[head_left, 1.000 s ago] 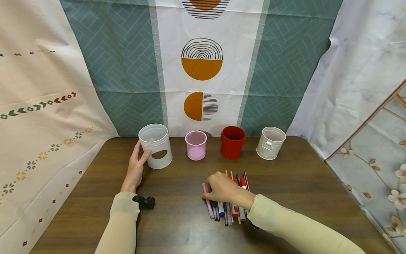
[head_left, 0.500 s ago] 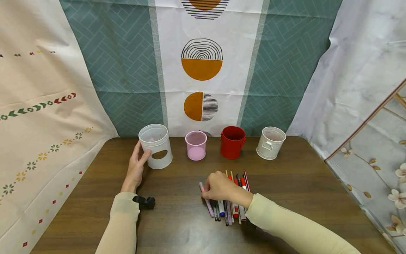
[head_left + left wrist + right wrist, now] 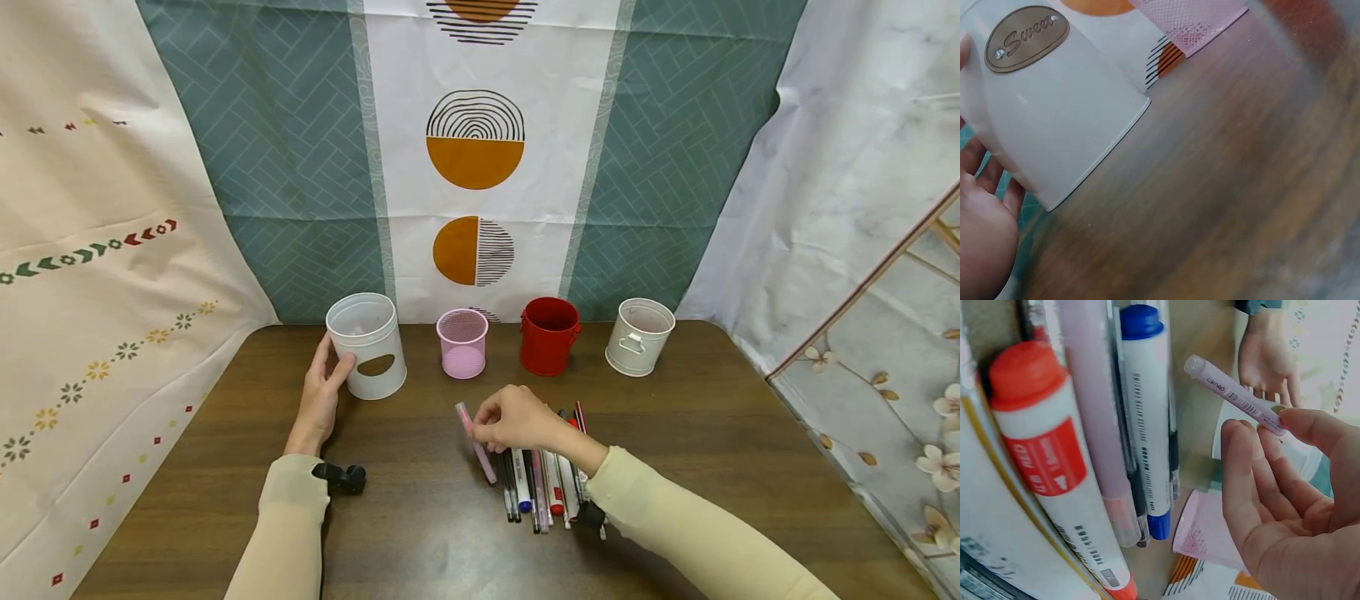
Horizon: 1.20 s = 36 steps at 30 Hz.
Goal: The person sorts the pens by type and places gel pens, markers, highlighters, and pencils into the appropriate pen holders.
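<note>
My left hand (image 3: pixel 321 400) grips the left side of a tall white metal bucket (image 3: pixel 378 377), thumb in front and the other fingers around behind; in the left wrist view the bucket (image 3: pixel 1079 125) bears an oval "Sweet" plate. Between thumb and fingertips, my right hand (image 3: pixel 517 419) pinches a pale pink highlighter (image 3: pixel 483 463) with a clear cap. The right wrist view has this highlighter (image 3: pixel 1235 394) raised off the table, its rounded end away from the palm. Just right of it lies a row of pens and markers (image 3: pixel 555 487), partly hidden by my right hand and forearm.
Along the back of the table (image 3: pixel 405 533) stand a pink mesh cup (image 3: pixel 463 360), a red bucket (image 3: pixel 546 350) and a small white bucket (image 3: pixel 636 354) with a handle. A red-capped marker (image 3: pixel 1054 456) and a blue-capped marker (image 3: pixel 1147 425) lie in the row.
My right hand has lifted the pink highlighter out of the row's left end and moved it slightly up and left. My left hand stays on the white bucket.
</note>
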Each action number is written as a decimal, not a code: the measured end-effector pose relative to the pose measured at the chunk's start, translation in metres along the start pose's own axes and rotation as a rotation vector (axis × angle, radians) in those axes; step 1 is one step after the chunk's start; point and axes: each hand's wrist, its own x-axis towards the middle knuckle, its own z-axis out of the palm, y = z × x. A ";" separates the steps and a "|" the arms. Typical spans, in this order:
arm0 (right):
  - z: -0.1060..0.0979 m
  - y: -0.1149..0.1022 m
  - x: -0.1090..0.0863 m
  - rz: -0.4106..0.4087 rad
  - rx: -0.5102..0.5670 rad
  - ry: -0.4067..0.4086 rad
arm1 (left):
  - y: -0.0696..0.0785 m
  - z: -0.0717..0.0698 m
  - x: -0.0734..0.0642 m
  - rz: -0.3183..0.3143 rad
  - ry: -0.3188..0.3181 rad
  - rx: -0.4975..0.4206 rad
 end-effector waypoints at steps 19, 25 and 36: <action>-0.022 -0.014 0.022 -0.113 0.261 0.138 | 0.000 -0.001 0.000 -0.002 -0.002 0.006; -0.030 -0.031 0.035 -0.163 0.278 0.217 | -0.001 -0.001 0.000 -0.002 -0.008 0.004; -0.049 -0.060 0.058 -0.201 0.351 0.307 | 0.000 -0.001 -0.002 0.000 -0.001 0.017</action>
